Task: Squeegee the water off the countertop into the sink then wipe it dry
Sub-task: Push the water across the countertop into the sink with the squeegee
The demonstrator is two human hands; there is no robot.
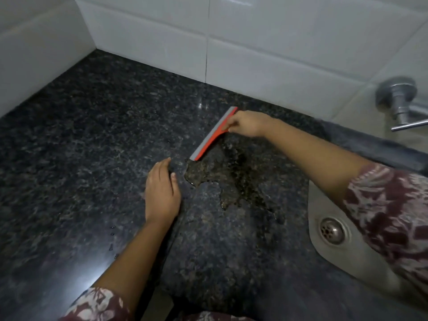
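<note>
My right hand [249, 123] grips the handle of a red squeegee [214, 134] with a grey rubber blade. The blade rests on the dark speckled granite countertop [92, 135], and its near end touches the far edge of a water puddle [229, 179]. The puddle spreads from the blade toward the steel sink [361, 258] at the right. My left hand [162, 193] lies flat on the counter just left of the puddle, fingers together and holding nothing. No cloth is in view.
White tiled walls [254, 38] close the counter at the back and left. A chrome tap [400, 103] juts from the wall above the sink, whose drain [331, 230] shows. Small water drops [112, 235] dot the counter near my left forearm.
</note>
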